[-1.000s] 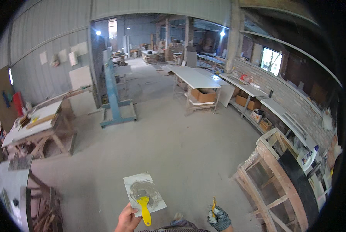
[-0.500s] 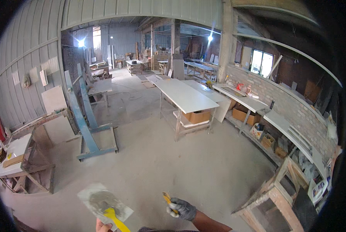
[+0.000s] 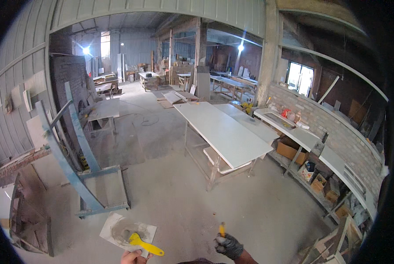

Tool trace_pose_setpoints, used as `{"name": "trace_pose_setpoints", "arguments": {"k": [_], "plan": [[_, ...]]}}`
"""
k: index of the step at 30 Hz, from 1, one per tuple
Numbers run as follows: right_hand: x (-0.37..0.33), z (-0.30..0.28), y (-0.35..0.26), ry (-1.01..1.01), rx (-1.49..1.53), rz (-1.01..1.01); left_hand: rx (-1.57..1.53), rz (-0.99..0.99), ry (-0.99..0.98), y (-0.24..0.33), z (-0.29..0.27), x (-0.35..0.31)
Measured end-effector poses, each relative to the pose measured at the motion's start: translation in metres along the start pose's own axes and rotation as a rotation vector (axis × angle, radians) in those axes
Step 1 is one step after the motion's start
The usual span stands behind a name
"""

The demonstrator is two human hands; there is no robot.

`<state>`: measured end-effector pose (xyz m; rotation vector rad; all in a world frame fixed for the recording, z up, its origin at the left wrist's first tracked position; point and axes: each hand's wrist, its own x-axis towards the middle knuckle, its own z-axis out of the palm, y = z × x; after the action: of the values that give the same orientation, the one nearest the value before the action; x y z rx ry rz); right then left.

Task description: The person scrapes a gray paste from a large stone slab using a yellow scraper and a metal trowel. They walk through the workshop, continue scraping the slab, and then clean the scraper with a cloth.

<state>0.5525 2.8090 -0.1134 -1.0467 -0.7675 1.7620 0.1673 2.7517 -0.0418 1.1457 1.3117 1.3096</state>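
Note:
My bare left hand [image 3: 134, 257], at the lower edge, grips a flat pale board [image 3: 150, 233] by its near edge. Grey paste [image 3: 119, 228] is smeared over the middle of this board. A yellow plastic scraper [image 3: 149, 247] lies across it, blade in the paste and handle toward me, close to my fingers. To the right, my right hand [image 3: 229, 247] wears a dark grey glove and is closed around a slim yellow tool [image 3: 222, 229]. Only the tool's upper end sticks out of the fist, so its kind is hidden. Both hands are apart, over the concrete floor.
A long white-topped worktable [image 3: 221, 127] stands ahead, a second slab beside it. A blue metal A-frame rack [image 3: 89, 200] is at left. Along the right brick wall runs a bench [image 3: 289, 127] with boxes [image 3: 319, 182] beneath; a wooden stand [image 3: 338, 242] is at lower right.
I have moved forward: the worktable and blue rack look nearer and larger. Both hands sit further right in the picture, still holding the board and the yellow tool.

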Motion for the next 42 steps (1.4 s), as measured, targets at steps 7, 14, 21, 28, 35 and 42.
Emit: {"name": "trace_pose_setpoints", "arguments": {"k": [7, 14, 21, 28, 35, 42], "plan": [[0.162, -0.017, -0.107, 0.147, 0.290, -0.171, -0.529, -0.158, -0.119, 0.007, 0.054, 0.226], [0.412, -0.006, -0.174, -0.138, 0.031, 0.039, -0.881, -0.308, 0.060, 0.018, 0.090, 0.413], [0.631, 0.079, -0.260, -0.642, -0.242, 0.140, -0.764, -0.172, 0.156, 0.015, 0.099, 0.593], [0.802, 0.104, -0.300, -0.487, -0.585, -0.103, -0.506, -0.315, 0.014, 0.021, 0.112, 0.811], [0.965, 0.125, -0.384, -0.488, -1.021, -0.452, -0.336, -0.214, -0.236, 0.010, 0.132, 1.038], [1.167, 0.136, -0.493, -0.497, -1.132, -0.537, -0.123, -0.159, -0.250, -0.005, 0.160, 1.249]]}}
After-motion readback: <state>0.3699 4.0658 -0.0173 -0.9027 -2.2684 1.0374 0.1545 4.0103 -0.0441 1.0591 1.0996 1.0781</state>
